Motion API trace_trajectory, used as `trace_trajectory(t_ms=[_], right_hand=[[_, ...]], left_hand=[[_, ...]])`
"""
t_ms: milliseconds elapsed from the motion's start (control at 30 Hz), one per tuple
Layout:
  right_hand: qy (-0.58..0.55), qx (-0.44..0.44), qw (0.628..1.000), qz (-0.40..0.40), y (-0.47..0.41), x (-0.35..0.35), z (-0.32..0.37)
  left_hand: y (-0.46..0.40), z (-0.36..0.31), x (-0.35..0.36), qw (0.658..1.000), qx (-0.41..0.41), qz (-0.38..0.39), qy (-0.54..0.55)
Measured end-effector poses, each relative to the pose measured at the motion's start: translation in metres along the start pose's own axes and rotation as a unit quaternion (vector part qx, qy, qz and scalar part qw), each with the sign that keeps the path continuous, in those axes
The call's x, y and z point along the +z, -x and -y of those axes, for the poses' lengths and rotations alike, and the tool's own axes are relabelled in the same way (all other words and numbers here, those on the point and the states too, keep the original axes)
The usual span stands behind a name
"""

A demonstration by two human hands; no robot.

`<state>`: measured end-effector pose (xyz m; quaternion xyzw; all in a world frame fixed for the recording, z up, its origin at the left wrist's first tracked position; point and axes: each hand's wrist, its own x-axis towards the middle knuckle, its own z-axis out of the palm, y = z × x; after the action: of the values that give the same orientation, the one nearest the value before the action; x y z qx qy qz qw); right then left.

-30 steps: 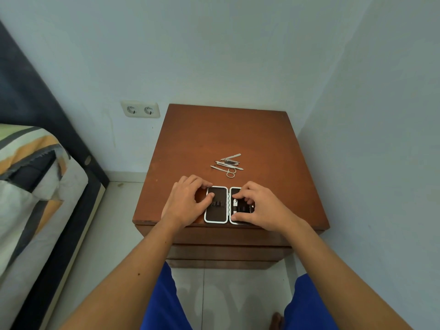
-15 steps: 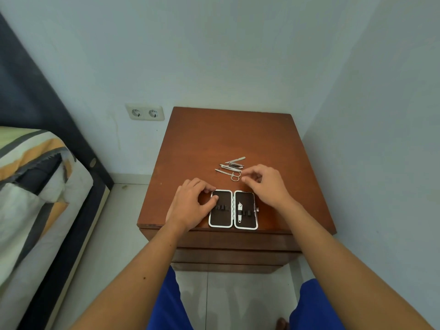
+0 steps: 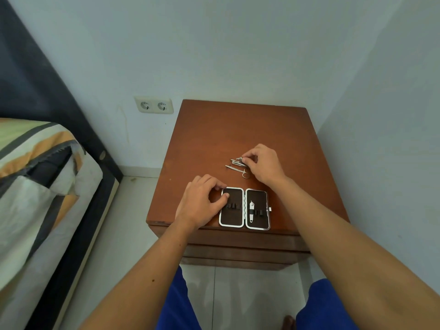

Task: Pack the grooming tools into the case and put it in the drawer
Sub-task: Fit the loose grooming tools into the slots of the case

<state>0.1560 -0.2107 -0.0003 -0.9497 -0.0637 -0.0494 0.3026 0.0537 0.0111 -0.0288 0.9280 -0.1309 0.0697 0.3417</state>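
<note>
A small brown case with a silver rim lies open flat near the front edge of the wooden nightstand. One small silver tool sits strapped in its right half. My left hand rests on the case's left half, thumb on the lining. Behind the case lies a pile of silver grooming tools, with small scissors at its near side. My right hand is on the pile's right end, fingertips pinched on one tool there; which tool I cannot tell.
The nightstand stands in a corner, walls close behind and to the right. Its drawer fronts below the top are closed. A bed with a striped cover stands to the left. A double wall socket sits left of the nightstand.
My right hand has left the case's right half and reached back to the tool pile, closing its fingertips on a tool. My left hand has stayed on the case.
</note>
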Motion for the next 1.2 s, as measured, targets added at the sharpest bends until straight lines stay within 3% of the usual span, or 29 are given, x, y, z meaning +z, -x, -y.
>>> trace_trajectory(t_ms=[300, 567, 900, 1200], right_hand=[[-0.123, 0.028, 0.991, -0.039, 0.017, -0.017, 0.003], [-0.299, 0.060, 0.952, 0.032, 0.071, -0.034, -0.004], [-0.232, 0.054, 0.967, 0.092, 0.110, -0.031, -0.030], [-0.098, -0.025, 0.993, 0.063, 0.130, -0.038, -0.022]], left_hand=[[-0.001, 0.001, 0.001, 1.000, -0.001, -0.003, -0.003], [-0.001, 0.000, 0.001, 1.000, 0.001, -0.002, -0.003], [0.001, -0.002, -0.001, 1.000, -0.003, -0.004, 0.006], [0.002, -0.004, -0.002, 1.000, -0.006, -0.002, 0.003]])
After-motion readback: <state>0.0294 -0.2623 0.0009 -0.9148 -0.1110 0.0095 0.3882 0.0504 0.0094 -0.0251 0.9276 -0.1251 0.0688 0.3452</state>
